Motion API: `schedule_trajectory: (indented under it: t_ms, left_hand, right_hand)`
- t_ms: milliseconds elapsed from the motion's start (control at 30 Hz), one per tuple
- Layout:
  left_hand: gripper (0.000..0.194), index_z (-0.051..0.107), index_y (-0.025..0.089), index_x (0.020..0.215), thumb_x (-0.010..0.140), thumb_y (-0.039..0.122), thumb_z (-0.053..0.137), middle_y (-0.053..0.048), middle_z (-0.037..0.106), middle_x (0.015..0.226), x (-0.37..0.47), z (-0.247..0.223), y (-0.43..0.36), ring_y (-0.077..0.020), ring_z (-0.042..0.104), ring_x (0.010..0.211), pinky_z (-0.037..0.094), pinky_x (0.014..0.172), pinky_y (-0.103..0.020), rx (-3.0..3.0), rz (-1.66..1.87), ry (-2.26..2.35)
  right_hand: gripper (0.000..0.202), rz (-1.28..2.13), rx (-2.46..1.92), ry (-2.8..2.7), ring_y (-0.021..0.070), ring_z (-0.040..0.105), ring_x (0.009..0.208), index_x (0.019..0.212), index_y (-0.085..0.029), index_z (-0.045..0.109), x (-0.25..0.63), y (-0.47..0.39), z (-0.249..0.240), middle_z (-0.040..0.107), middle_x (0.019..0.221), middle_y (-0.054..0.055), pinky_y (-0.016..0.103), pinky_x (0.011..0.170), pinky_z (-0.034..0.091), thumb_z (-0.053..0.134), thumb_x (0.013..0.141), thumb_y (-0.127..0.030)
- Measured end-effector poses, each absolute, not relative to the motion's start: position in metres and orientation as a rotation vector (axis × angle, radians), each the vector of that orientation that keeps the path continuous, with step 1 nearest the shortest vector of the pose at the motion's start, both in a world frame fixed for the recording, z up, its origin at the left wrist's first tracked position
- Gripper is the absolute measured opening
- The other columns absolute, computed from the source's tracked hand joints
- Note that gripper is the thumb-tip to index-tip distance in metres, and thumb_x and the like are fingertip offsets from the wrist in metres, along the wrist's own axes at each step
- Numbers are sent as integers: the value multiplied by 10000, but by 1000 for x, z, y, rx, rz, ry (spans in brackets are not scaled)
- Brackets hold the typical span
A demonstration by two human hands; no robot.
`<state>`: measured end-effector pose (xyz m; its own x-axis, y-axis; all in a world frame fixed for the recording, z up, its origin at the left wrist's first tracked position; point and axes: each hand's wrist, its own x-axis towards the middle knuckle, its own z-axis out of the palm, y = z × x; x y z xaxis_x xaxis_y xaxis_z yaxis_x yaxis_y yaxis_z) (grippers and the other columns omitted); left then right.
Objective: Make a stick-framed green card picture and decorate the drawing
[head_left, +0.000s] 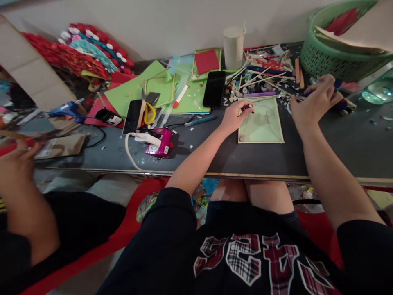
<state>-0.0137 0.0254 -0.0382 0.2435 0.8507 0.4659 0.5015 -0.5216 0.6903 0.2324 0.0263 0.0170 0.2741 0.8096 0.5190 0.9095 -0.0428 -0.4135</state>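
A pale green framed panel [260, 127] with pencil-like curved lines lies flat on the dark table in front of me. A small stone [244, 138] rests in its lower left corner. My left hand [236, 116] is over the panel's upper left part, fingers curled together; a small dark spot shows at the fingertips, too small to name. To the right of the panel, my right hand [315, 100] hovers by the clutter, thumb and fingers apart, with nothing visible in it. Beyond the panel are a purple strip [260, 94] and a heap of small stones and sticks [254, 82].
A green basket [322, 61] and a glass [379, 92] stand at the right. A white cylinder [233, 47], black phone [214, 89], blue pen [200, 121] and pink power adapter [159, 143] are on the table. A co-worker's hand [18, 164] is at far left.
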Motion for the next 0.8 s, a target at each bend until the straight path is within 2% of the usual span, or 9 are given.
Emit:
schedule_trajectory:
  t_ms: [67,167,267,367,433,500,567,667,800]
  left_hand:
    - [431,743,211,1127,1064,579,527,-109,785,1081,-14,-38,25,-223,725,949,559,858,-335,2115,1175,1252]
    - [494,742,217,1132,1052,639,497,-113,784,1064,-14,-38,25,-227,726,949,560,847,-336,2104,1180,1251]
    - [548,742,220,1136,1040,685,468,-119,782,1079,-14,-38,25,-229,727,962,557,839,-330,2104,1181,1247]
    - [587,742,216,1139,1038,708,438,-129,780,1146,-15,-38,24,-225,721,961,554,859,-334,2120,1184,1238]
    - [602,741,210,1137,1039,713,425,-133,779,1163,-15,-38,24,-222,718,957,553,871,-336,2130,1187,1235]
    - [589,739,207,1132,1044,701,431,-129,782,1142,-15,-39,24,-221,718,954,552,878,-336,2135,1195,1231]
    - [534,740,209,1127,1054,661,465,-121,786,1107,-15,-39,24,-221,720,951,553,872,-333,2134,1201,1226]
    - [417,744,217,1125,1066,569,530,-106,786,1062,-14,-38,24,-225,726,947,556,848,-328,2121,1173,1250]
    - [275,749,216,1113,1056,446,611,-96,783,1050,-13,-36,23,-219,726,949,556,854,-321,2107,1144,1254]
  right_hand:
    - [523,-94,-1738,-1644,326,541,1338,1258,-217,390,237,28,14,734,1228,145,485,1098,235,645,804,-174]
    - [350,24,-1609,-1753,299,612,1268,1165,-259,454,238,31,10,667,1423,143,487,1109,243,608,855,-309]
    - [435,94,-1629,-1825,339,630,1189,1321,-355,399,235,35,7,685,1438,79,559,1110,199,525,909,-418]
    - [513,132,-1681,-1861,397,526,1323,1433,-522,287,235,37,4,751,1327,3,618,1053,142,452,950,-474]
    - [538,144,-1640,-1877,385,477,1379,1462,-494,272,237,39,2,734,1362,5,616,1044,154,441,952,-478]
    - [590,158,-1572,-1877,353,519,1335,1479,-361,241,238,40,0,715,1394,65,599,1064,192,451,934,-445]
    - [586,156,-1572,-1863,338,577,1235,1467,-305,224,238,40,0,726,1363,99,585,1068,217,439,936,-427]
    - [544,132,-1629,-1841,356,612,1138,1444,-357,257,234,37,3,740,1331,73,585,1047,224,447,940,-432]
    - [521,120,-1690,-1852,364,567,1209,1434,-411,276,229,31,9,737,1334,59,590,1048,236,453,944,-413]
